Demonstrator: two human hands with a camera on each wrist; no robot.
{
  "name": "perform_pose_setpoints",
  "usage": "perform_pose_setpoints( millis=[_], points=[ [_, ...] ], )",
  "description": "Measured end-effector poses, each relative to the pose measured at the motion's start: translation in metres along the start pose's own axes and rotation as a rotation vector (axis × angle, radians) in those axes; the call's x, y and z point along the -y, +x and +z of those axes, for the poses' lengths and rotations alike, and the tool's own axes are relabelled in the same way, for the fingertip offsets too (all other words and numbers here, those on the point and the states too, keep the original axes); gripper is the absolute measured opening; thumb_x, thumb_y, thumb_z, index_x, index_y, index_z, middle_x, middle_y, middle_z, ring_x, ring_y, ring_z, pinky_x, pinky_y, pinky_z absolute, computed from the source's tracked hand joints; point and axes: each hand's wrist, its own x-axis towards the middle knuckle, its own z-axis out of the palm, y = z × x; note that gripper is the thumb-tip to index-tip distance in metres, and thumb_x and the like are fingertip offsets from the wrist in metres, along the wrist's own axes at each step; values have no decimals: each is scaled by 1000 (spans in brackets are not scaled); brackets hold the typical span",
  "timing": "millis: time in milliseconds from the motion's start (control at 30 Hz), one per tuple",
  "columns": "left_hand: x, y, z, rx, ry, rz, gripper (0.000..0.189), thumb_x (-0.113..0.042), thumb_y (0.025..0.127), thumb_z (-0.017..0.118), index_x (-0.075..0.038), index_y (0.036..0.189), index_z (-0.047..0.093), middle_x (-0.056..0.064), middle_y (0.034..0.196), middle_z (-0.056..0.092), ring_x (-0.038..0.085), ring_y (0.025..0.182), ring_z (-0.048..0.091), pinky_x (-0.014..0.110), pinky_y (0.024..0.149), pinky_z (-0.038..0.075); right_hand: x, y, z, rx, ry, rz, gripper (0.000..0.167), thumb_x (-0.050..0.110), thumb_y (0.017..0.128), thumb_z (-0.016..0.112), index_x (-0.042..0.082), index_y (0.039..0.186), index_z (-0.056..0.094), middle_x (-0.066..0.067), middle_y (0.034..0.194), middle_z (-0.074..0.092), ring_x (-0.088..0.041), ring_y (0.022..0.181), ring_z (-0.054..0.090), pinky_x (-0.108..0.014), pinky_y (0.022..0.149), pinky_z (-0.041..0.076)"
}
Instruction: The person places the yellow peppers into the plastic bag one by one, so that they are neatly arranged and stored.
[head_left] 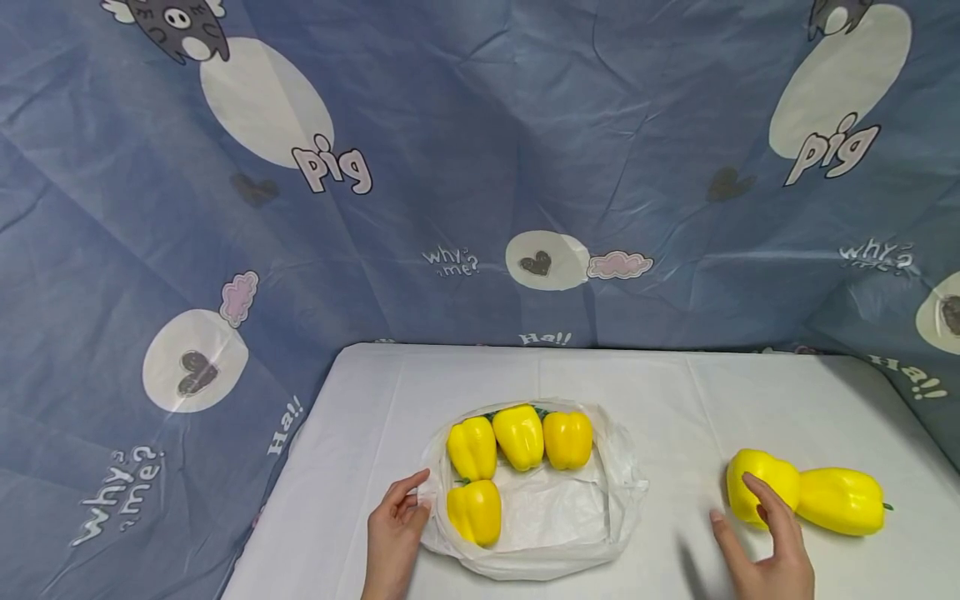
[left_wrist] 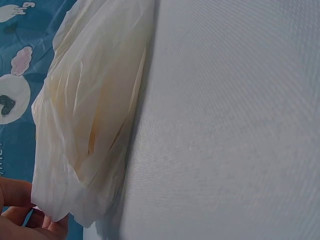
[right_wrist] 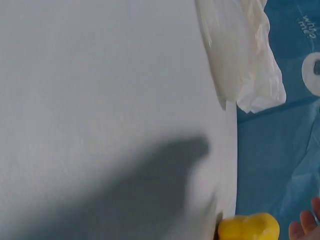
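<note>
A white plastic bag [head_left: 551, 567] lies spread with its mouth upward. Inside are several yellow bell peppers [head_left: 519, 437], three along the far side and another bell pepper [head_left: 474, 512] at the near left. My left hand [head_left: 396, 533] pinches the bag's left rim between thumb and fingers; the left wrist view shows the fingers [left_wrist: 16, 192] at the bag's crumpled edge [left_wrist: 75, 200]. On the right, two more yellow bell peppers [head_left: 842, 502] lie end to end. My right hand [head_left: 772, 542] is just in front of the left one, thumb and forefinger spread, holding nothing.
A white cloth covers the table [head_left: 675, 400]. Behind and at the sides hangs a blue printed curtain [head_left: 450, 192]. The right hand's shadow [right_wrist: 165, 185] falls on the cloth between the bag and the two loose peppers.
</note>
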Motion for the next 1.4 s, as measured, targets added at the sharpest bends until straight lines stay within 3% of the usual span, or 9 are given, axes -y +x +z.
perform_pose_setpoints(
  millis=[100, 167, 233, 333, 400, 467, 667, 1000, 1400],
  points=[
    [0, 0, 0, 1, -2, -4, 43, 10, 86, 61, -7, 124, 67, 10, 108, 60, 16, 86, 50, 17, 70, 45, 0, 2, -3, -10, -74, 75, 66, -6, 77, 77, 12, 138, 57, 2, 130, 56, 6, 118, 42, -6, 94, 28],
    [0, 0, 0, 0, 0, -9, 43, 10, 86, 61, -8, 125, 67, 10, 108, 59, 17, 86, 49, 17, 70, 45, -1, 4, -5, -10, -111, 114, 64, -3, 80, 75, 10, 140, 54, -10, 131, 56, -7, 123, 45, -7, 97, 26],
    [0, 0, 0, -1, 1, -16, 43, 10, 86, 61, -8, 125, 67, 10, 108, 59, 17, 86, 49, 17, 70, 45, -3, 7, -7, 12, -147, 164, 64, 1, 84, 73, 9, 143, 50, -19, 133, 52, -24, 126, 46, -14, 104, 26],
    [-1, 0, 0, -3, 2, -25, 44, 10, 86, 61, -8, 125, 67, 10, 109, 59, 17, 87, 49, 17, 71, 45, -6, 12, -11, 63, -184, 241, 65, 4, 88, 68, 7, 147, 41, -24, 140, 46, -41, 128, 41, -35, 112, 28],
    [-1, 0, 0, -4, 3, -29, 44, 10, 86, 61, -8, 125, 67, 10, 109, 59, 17, 87, 49, 17, 71, 45, -9, 15, -13, 106, -206, 294, 68, 7, 91, 66, 6, 151, 35, -25, 145, 39, -44, 130, 37, -49, 112, 27],
    [-1, 0, 1, -4, 7, -32, 44, 9, 86, 61, -8, 125, 67, 9, 109, 59, 17, 87, 49, 18, 70, 45, -13, 17, -14, 138, -211, 319, 70, 8, 92, 65, 5, 152, 30, -25, 150, 34, -45, 133, 33, -55, 110, 27],
    [-1, 0, 1, -7, 14, -40, 44, 9, 86, 62, -9, 126, 67, 9, 109, 59, 17, 88, 49, 18, 70, 45, -23, 23, -15, 182, -211, 342, 73, 12, 95, 62, 2, 154, 22, -24, 155, 23, -43, 139, 23, -57, 110, 25],
    [-1, 1, 1, -8, 23, -42, 43, 9, 86, 62, -9, 125, 67, 9, 109, 59, 17, 87, 49, 18, 69, 46, -36, 41, -12, 241, -266, 449, 78, 18, 96, 61, -2, 154, 13, -31, 147, 26, -46, 130, 28, -56, 108, 29],
    [-1, 1, 2, -11, 28, -53, 44, 9, 85, 62, -9, 125, 67, 9, 111, 59, 18, 87, 49, 19, 69, 46, -40, 58, -4, 346, -298, 482, 81, 31, 99, 58, -1, 156, 9, -33, 151, 20, -50, 135, 21, -58, 113, 16]
  ],
)
